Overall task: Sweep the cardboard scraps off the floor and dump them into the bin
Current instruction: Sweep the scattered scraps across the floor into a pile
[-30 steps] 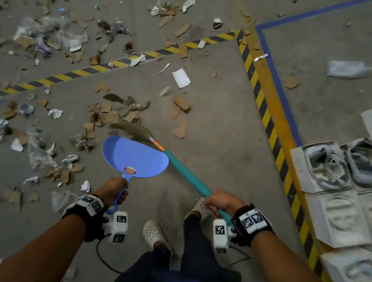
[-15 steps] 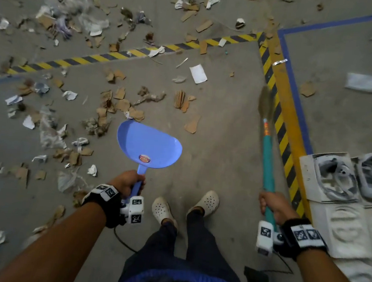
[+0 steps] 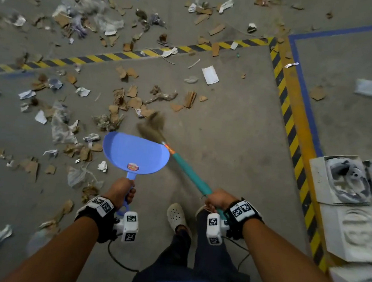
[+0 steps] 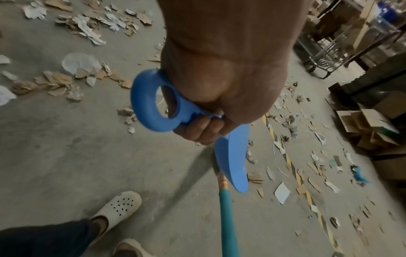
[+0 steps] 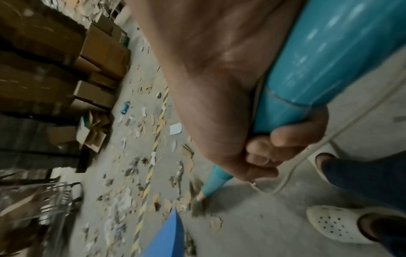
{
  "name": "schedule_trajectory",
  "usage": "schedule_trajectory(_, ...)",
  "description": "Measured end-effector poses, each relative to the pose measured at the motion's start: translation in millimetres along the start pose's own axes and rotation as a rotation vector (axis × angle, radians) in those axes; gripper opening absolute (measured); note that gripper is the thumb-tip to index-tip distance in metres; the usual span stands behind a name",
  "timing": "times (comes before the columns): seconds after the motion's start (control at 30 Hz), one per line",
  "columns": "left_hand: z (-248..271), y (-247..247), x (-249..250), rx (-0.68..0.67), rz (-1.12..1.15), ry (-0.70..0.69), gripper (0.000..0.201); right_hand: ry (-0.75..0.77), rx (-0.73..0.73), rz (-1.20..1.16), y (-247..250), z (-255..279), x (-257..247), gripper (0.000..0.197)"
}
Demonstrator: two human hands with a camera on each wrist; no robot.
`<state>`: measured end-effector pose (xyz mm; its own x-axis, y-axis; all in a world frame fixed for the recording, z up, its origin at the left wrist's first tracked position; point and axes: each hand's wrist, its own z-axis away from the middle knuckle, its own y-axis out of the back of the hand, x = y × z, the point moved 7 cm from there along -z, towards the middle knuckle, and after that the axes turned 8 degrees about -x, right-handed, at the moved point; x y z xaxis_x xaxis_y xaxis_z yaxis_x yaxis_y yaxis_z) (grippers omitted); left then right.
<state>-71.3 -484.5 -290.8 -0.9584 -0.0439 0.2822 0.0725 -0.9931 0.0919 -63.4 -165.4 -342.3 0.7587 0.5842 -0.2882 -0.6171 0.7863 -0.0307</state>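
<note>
Brown cardboard scraps (image 3: 134, 103) lie scattered over the grey floor, mixed with white paper and plastic. My left hand (image 3: 120, 192) grips the handle of a blue dustpan (image 3: 135, 153), held low above the floor; its ringed handle end (image 4: 151, 100) sticks out of my fist. My right hand (image 3: 218, 199) grips the teal handle of a broom (image 3: 189, 171). The blurred bristles (image 3: 152, 124) sit just beyond the pan's right front edge, beside the nearest scraps. No bin is in view.
Yellow-black hazard tape (image 3: 294, 119) runs across the back and down the right, with a blue line beside it. White moulded packaging trays (image 3: 344, 181) lie at the right. My feet in pale clogs (image 3: 174, 214) stand behind the pan. Cardboard boxes (image 5: 103, 52) and a metal cart (image 4: 329, 47) stand farther off.
The broom swung out to the right by the tape, then back left; its bristles now sit at the pan's front edge. The dustpan stayed in my left hand.
</note>
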Motion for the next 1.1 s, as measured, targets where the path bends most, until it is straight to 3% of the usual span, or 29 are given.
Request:
schedule_trajectory(0.1,9,29,-6,0.026,0.014,-0.021,0.033,0.106,0.09,0.126,-9,22,-21,0.007)
schedule_trajectory(0.17,15,39,-9,0.034,-0.006,-0.035,0.031,0.134,0.184,0.24,-3,40,-21,0.011)
schedule_trajectory(0.3,24,35,0,0.031,-0.027,-0.079,0.029,0.014,0.275,0.256,30,72,3,0.018)
schedule_trajectory(0.4,26,14,23,0.002,-0.051,-0.134,0.026,0.032,0.37,0.012,66,95,13,0.015)
schedule_trajectory(0.6,19,-42,91,-0.013,-0.03,-0.226,0.023,0.064,0.416,-0.528,142,105,43,0.028)
schedule_trajectory(0.7,10,-65,125,-0.015,-0.049,-0.234,0.014,0.062,0.468,-0.626,195,99,36,0.031)
schedule_trajectory(0.83,-3,-87,163,-0.008,-0.068,-0.214,0.004,0.025,0.522,-0.566,283,75,-5,0.036)
schedule_trajectory(0.97,-13,-97,187,0.014,-0.018,-0.171,0.02,-0.075,0.368,-0.237,335,14,-49,0.048)
schedule_trajectory(1.1,-17,-102,190,0.046,0.049,-0.078,0.022,-0.145,0.082,0.117,297,-19,-103,0.051)
